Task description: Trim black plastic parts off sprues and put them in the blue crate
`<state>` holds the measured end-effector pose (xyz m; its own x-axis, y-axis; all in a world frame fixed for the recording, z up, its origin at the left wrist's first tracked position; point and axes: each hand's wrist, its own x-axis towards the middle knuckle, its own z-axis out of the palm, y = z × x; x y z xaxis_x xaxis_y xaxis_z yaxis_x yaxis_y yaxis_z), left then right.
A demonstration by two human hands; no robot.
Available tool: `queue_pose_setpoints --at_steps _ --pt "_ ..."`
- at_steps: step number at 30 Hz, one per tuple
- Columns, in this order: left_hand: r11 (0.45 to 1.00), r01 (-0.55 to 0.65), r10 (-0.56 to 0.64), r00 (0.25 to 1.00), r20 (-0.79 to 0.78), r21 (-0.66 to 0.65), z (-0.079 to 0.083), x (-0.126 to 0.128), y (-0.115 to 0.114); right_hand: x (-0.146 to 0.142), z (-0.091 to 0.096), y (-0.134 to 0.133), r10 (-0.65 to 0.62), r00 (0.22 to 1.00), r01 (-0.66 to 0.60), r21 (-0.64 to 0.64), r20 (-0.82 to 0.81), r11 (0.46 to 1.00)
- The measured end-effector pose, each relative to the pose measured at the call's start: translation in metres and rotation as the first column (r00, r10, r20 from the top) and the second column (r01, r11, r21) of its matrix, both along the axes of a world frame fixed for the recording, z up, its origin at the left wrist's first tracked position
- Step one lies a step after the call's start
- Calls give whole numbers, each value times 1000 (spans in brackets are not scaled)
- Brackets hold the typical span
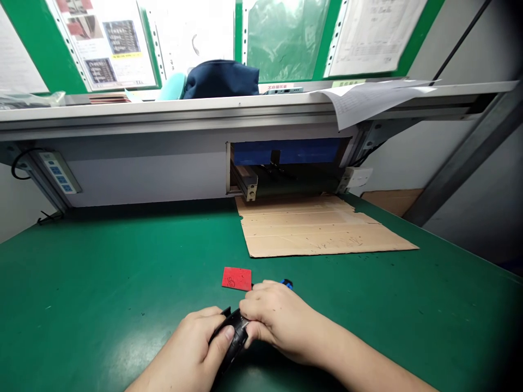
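My left hand (190,348) and my right hand (278,321) meet low in the view, both gripping a black plastic object (233,336) whose exact kind I cannot tell. It is tilted, with its lower end running toward the bottom of the picture. Just beyond my right fingers lies a red square pad (237,279) with a small dark marking, flat on the green mat (122,272). A small blue and black item (286,283) sits partly hidden behind my right hand.
A flattened cardboard sheet (314,228) lies on the mat's far side beneath a white shelf (204,111). A power strip (59,171) is mounted under the shelf at left. Loose papers (368,103) overhang the shelf, and a navy bag (220,80) sits behind it.
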<state>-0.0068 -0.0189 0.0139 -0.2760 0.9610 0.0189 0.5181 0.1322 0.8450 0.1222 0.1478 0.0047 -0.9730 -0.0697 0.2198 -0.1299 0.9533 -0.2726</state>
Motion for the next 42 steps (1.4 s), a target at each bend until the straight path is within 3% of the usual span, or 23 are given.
queue_pose_setpoints --at_steps 3,6,9,11,15,21,29,42 --pt "1000 -6 6 1000 16 27 5 -1 1 5 10 6 106 994 -105 -308 -15 946" --pt "1000 -15 10 979 205 19 9 0 1 8 18 7 -13 995 -30 -410 -103 911" --pt "1000 19 -4 861 509 -24 6 2 0 6 15 2 -121 979 73 -277 -162 958" --pt "1000 4 15 783 621 -29 0 3 -1 3 9 -1 -153 970 124 -161 -190 979" --pt "998 -58 60 707 705 -27 -8 6 0 0 1 -3 -195 952 202 7 -238 979" --pt "989 -133 135 660 739 -61 -3 8 3 -2 -1 -2 -201 945 250 176 -256 952" --pt "990 -139 100 676 730 -7 -9 4 4 -4 -4 -8 -234 935 312 303 -267 900" --pt "995 -80 29 790 612 57 -1 7 7 -5 -4 -9 -227 967 254 337 -117 907"
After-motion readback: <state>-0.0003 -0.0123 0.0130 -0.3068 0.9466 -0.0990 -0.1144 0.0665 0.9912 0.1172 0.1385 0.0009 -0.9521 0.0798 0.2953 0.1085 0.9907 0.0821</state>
